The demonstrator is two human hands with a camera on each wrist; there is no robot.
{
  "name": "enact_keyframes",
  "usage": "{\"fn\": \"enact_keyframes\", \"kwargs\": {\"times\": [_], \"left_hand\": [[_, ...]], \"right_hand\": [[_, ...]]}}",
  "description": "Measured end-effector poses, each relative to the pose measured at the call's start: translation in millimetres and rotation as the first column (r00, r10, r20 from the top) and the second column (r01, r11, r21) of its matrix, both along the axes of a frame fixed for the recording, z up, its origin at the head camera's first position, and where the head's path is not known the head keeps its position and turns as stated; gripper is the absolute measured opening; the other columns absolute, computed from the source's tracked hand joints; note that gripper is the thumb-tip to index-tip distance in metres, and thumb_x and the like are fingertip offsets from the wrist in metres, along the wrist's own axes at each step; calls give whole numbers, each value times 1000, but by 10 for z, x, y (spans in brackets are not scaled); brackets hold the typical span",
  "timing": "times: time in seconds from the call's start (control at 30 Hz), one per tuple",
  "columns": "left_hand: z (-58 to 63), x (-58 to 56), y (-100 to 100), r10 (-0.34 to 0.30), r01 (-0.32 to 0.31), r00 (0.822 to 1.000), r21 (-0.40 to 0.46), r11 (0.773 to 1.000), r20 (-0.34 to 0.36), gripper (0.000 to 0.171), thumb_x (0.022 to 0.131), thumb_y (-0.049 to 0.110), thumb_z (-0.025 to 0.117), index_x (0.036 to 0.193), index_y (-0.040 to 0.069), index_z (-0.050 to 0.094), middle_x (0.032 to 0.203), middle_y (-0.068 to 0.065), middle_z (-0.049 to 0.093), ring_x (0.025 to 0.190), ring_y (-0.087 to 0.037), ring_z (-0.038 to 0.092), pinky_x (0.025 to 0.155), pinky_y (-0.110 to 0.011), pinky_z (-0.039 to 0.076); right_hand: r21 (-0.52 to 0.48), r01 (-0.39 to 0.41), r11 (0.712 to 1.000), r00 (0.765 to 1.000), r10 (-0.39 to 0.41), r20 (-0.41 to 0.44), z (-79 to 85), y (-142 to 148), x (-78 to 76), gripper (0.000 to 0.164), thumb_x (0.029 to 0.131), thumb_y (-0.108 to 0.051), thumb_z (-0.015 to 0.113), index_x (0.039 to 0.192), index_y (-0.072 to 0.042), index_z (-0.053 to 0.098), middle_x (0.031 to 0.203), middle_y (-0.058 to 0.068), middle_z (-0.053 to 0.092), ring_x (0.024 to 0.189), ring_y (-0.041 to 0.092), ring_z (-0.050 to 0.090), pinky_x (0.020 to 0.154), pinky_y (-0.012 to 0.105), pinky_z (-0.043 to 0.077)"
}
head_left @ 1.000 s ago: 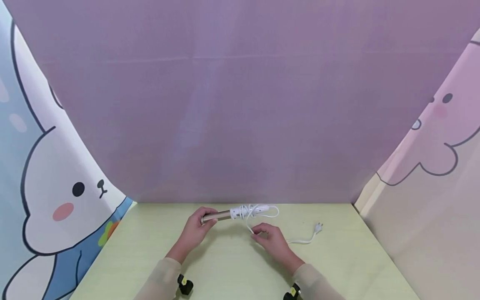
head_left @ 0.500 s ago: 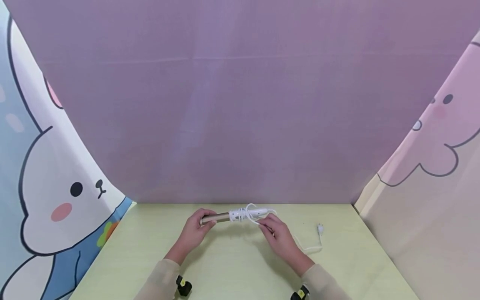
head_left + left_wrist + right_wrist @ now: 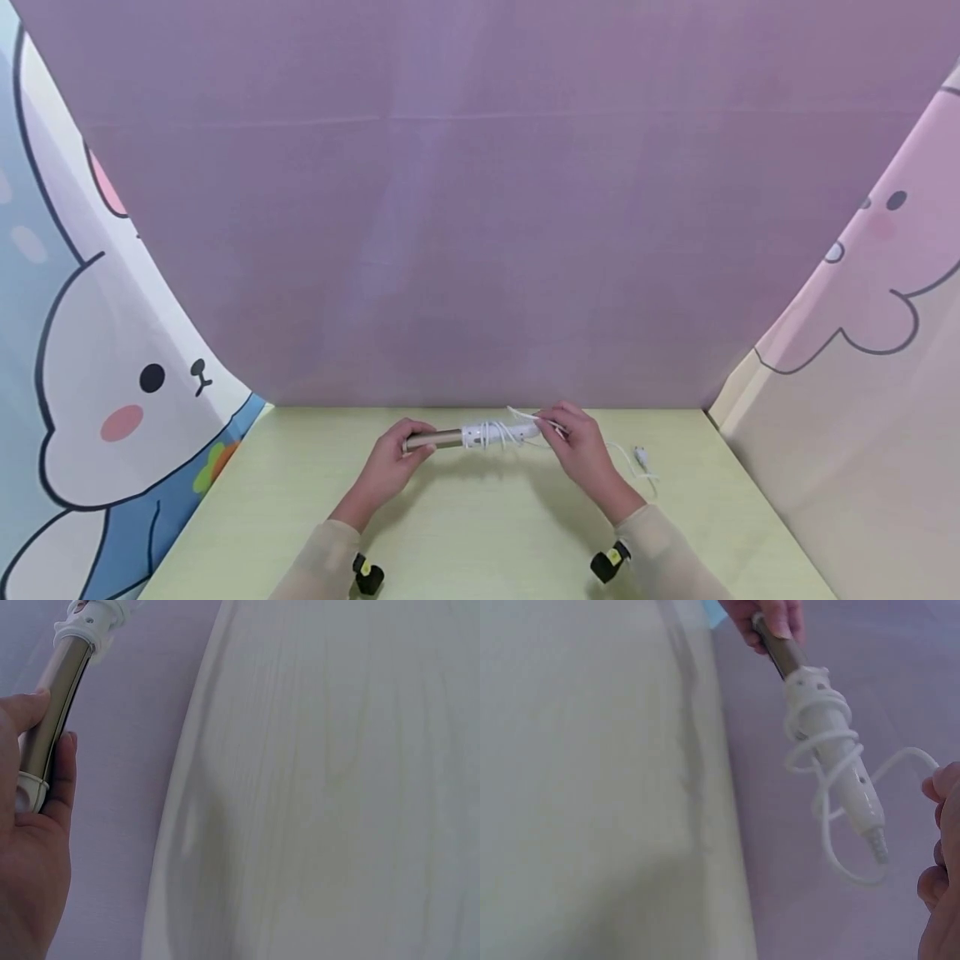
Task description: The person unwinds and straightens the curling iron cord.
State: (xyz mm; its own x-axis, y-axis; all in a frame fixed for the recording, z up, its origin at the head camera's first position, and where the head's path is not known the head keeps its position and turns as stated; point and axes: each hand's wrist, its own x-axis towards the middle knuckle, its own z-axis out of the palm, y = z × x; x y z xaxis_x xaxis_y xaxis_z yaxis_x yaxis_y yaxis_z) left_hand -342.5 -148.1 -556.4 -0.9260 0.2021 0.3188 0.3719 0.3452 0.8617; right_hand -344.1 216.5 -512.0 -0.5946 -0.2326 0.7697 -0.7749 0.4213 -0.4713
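A curling iron [image 3: 450,437] with a gold barrel and white handle is held level above the table. My left hand [image 3: 392,457] grips the far end of its barrel, thumb on one side and fingers on the other, as the left wrist view shows. White cord [image 3: 826,739] is looped several times round the handle [image 3: 855,791]. A stretch of that cord is pinched between thumb and fingers of my right hand [image 3: 585,446], just beyond the handle's end. The cord's loose end runs to the right, where its plug [image 3: 641,457] is by the table.
The pale wooden table [image 3: 465,533] ends at a purple cloth backdrop [image 3: 480,250]. Cartoon-printed curtains hang at the left [image 3: 112,350] and right [image 3: 885,400]. A small black camera [image 3: 367,575] is strapped at each wrist.
My right hand has moved right and upward with the cord, first below the handle, now beyond its end. The loose cord and plug have shifted. My left hand stays nearly still.
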Motion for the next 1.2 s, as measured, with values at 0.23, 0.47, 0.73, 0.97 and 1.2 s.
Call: {"fn": "enact_keyframes", "kwargs": {"times": [0.23, 0.47, 0.73, 0.97, 1.2], "left_hand": [[21, 42, -8, 3, -3, 1000, -14, 1000, 7, 25, 103, 14, 81, 127, 18, 75, 120, -6, 71, 103, -21, 64, 89, -34, 53], [70, 66, -9, -14, 14, 1000, -18, 1000, 3, 25, 103, 15, 81, 127, 18, 76, 120, -6, 72, 104, -25, 64, 88, -33, 53], [83, 62, -13, -17, 17, 1000, -1, 1000, 8, 25, 104, 15, 80, 128, 18, 75, 120, -8, 71, 102, -29, 63, 84, -32, 53], [129, 60, -24, 3, -3, 1000, 30, 1000, -7, 25, 103, 15, 81, 128, 19, 76, 116, -2, 71, 100, -26, 64, 85, -34, 54], [152, 46, -35, 36, -36, 999, 56, 998, -10, 27, 103, 12, 80, 130, 13, 75, 120, -7, 72, 101, -27, 64, 84, -32, 53]], "right_hand": [[-41, 32, 999, 995, -28, 101, 58, 151, -159, 12, 98, 6, 80, 101, -6, 83, 91, 4, 74, 77, 6, 61, 66, 15, 51], [-37, 91, 995, 959, -77, 272, -15, 353, -282, 9, 101, 2, 78, 107, -5, 82, 101, 8, 78, 90, 13, 68, 77, 20, 56], [101, 82, 992, 956, -107, 272, -197, 473, -300, 7, 101, 1, 79, 107, -3, 81, 102, 7, 78, 95, 16, 72, 84, 36, 63], [195, 49, 980, 976, -89, 199, -377, 470, -252, 21, 93, 8, 82, 97, -13, 80, 93, -6, 72, 83, 5, 63, 68, 28, 55], [230, -62, 971, 962, -3, 274, -452, 395, -143, 11, 97, -2, 84, 98, -12, 81, 97, 0, 75, 85, 6, 64, 67, 26, 53]]}}
